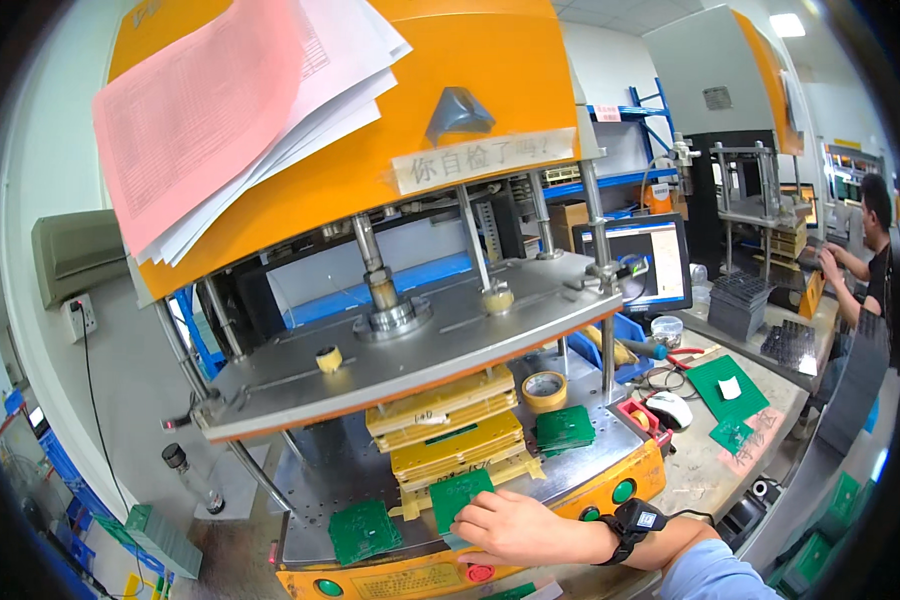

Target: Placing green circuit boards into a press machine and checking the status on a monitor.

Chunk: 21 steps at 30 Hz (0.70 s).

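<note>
My right hand [520, 530], with a black watch on its wrist, comes in from the lower right. Its fingers are bent over the near right edge of a green circuit board [453, 494], thumb below, gripping it in front of the fixture. Behind it stands a stack of yellow fixture plates [460, 452] under the press's raised metal plate [420, 340]. To its left a pile of green boards [363, 531] lies on the press bed, and another stack of green boards [564, 429] sits right of the fixture. My left hand is out of view.
A tape roll [544, 391] rests on the perforated bed. Green and red buttons line the orange front panel [400, 582]. On the right bench are a mouse [668, 410], pliers, a monitor [638, 262] and more boards [727, 388]. A co-worker [875, 240] handles parts at another press.
</note>
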Available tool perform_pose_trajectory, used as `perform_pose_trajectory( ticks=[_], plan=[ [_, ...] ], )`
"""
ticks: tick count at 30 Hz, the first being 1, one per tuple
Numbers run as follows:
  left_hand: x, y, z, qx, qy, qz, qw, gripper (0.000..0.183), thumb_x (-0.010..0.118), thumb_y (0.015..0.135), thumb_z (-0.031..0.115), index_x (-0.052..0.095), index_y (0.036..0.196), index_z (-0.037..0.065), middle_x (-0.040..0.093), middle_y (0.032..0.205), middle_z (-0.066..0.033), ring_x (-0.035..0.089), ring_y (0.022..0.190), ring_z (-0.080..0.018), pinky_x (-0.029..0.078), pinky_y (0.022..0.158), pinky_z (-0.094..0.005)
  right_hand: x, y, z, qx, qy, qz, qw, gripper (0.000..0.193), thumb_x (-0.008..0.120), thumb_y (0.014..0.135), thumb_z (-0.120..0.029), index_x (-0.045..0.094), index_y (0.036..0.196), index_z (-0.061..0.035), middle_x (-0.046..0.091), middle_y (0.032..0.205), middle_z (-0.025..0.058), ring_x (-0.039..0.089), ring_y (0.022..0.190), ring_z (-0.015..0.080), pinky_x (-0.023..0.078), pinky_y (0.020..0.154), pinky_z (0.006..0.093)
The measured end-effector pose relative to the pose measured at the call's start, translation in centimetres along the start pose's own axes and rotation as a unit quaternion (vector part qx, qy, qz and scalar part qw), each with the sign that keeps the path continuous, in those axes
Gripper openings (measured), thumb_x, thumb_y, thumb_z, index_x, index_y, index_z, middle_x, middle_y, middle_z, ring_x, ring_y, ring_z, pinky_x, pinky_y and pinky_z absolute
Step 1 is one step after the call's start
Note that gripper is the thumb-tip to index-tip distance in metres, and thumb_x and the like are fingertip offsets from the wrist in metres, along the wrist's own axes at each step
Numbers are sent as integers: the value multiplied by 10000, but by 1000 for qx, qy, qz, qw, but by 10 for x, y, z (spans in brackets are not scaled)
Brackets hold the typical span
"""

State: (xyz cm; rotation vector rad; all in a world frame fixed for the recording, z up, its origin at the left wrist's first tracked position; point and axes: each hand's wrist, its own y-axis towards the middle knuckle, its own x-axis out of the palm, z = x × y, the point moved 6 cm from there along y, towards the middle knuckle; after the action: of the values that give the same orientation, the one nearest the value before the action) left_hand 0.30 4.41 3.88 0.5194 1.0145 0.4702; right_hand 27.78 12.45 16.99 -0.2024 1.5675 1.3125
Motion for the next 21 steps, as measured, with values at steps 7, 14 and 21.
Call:
perform_pose_trajectory(
  ticks=[7,14,21],
  plan=[
    [-3,10,16,-21,-59,-57,996,151,607,937,160,648,915,16,620,875,-206,575,816,-399,468,730,-467,4,1,-1,9,4,-7,1000,367,689,859,-388,618,1034,-72,600,1020,20,569,937,197,468,777,295],
    [-1,10,9,-22,-39,-65,997,203,590,954,193,652,921,3,648,933,-209,586,898,-412,465,814,-465,-4,2,-4,2,1,35,999,390,725,777,-426,533,826,-90,510,878,69,510,835,247,442,702,351],
    [-2,10,9,-38,-41,-73,996,217,583,957,197,652,911,-3,649,926,-215,584,895,-414,457,822,-470,-5,2,-4,0,12,32,999,384,733,773,-407,532,845,-88,502,884,71,507,846,251,444,715,354]
  ],
)
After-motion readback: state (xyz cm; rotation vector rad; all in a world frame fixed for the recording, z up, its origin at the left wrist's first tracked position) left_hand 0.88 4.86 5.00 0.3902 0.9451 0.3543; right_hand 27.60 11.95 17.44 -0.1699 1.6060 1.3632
